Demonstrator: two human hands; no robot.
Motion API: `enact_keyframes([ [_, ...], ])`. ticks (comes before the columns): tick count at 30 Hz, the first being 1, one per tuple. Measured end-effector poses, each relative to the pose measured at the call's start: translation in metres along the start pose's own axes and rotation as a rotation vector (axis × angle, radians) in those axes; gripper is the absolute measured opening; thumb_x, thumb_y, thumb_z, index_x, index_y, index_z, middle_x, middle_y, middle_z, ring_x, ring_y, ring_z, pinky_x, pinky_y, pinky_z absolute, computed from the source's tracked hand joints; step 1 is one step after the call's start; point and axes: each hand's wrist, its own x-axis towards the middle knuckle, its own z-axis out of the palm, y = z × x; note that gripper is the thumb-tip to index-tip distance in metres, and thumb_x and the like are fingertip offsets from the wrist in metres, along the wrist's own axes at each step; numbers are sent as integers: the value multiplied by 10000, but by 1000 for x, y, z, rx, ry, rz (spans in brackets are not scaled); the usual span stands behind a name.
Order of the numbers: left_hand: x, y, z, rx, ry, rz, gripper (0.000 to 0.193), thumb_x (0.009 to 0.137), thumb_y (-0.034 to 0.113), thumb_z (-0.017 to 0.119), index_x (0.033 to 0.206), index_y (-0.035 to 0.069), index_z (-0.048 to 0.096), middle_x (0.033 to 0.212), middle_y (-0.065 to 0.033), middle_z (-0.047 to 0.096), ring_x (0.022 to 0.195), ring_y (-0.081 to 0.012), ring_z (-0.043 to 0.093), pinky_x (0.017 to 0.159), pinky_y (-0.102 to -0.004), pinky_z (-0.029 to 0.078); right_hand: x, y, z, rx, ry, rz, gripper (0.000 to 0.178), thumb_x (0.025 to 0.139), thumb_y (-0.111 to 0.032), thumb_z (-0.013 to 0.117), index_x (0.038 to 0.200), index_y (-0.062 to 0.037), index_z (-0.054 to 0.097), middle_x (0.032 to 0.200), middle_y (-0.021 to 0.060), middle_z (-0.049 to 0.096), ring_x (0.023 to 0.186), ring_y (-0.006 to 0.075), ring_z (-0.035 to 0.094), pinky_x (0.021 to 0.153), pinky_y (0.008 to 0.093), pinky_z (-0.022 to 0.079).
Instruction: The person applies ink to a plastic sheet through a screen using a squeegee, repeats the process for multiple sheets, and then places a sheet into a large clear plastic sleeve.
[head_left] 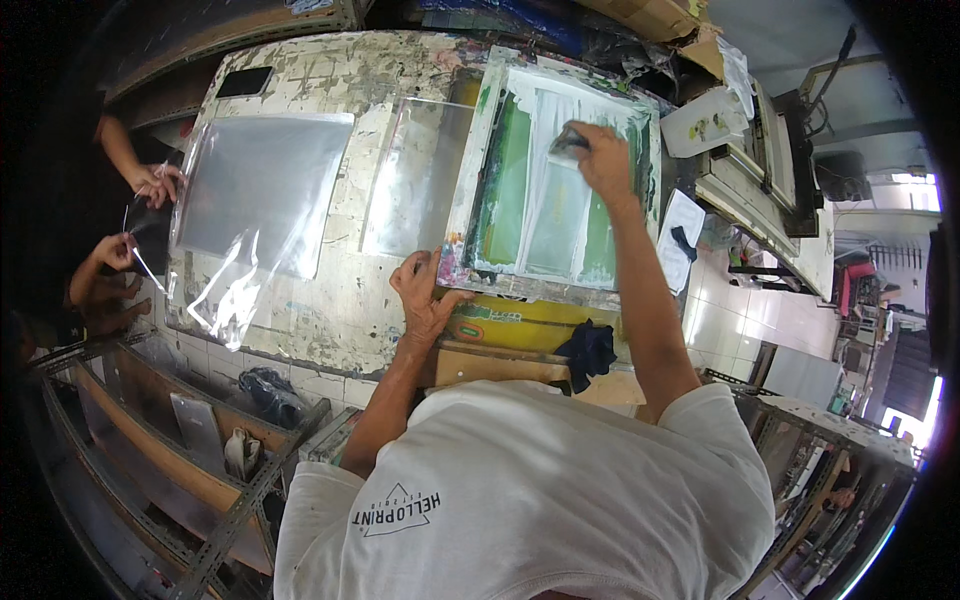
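Note:
A screen-printing frame point(468, 195) with green mesh lies on the worktable, streaked with white ink point(540, 112). My right hand point(603, 165) is closed around a small dark squeegee point(567, 147), its edge against the upper middle of the mesh. At the frame's near left corner, my left hand point(422, 295) grips the wood with curled fingers, the thumb along the near edge. Left of the frame, a clear plastic sheet point(405, 185) lies flat, apparently running under it. Farther left are more clear plastic sheets point(265, 185).
Another person's hands point(152, 186) hold a clear sheet at the worktable's point(350, 300) left end. A black phone point(245, 82) lies at the far left. A dark cloth point(588, 352) hangs near me; a white container point(705, 122) stands right. Metal shelving point(190, 450) is lower left.

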Motion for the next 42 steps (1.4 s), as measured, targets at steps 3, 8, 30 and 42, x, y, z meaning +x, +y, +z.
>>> enact_keyframes([
  [3,5,8,-4,-63,-35,-33,809,670,409,873,1304,-24,621,1212,-114,641,1210,-318,479,1056,-467,275,-30,-8,5,40,-54,9,437,783,-42,694,1194,-190,688,1019,72,716,983,299,639,818,463,466],
  [8,-3,10,3,-125,81,-72,804,664,344,900,1306,-45,612,1192,-146,626,1203,-321,468,1063,-457,281,-92,-82,-36,17,-99,47,466,774,20,669,1207,-151,695,1016,77,726,977,318,656,839,441,504],
  [30,28,-23,-4,587,246,-307,330,913,270,665,1147,39,689,1496,-146,480,1369,-384,370,991,-567,278,47,-153,-236,-193,436,-238,369,742,-306,840,986,-39,766,884,181,722,806,309,696,752,400,548],
  [42,40,-31,0,145,366,-320,240,864,100,719,1092,25,721,1093,-113,719,889,-259,689,761,-366,479,55,-157,-239,-21,315,-61,366,733,-298,834,948,-10,766,917,208,733,892,347,692,837,409,540],
])
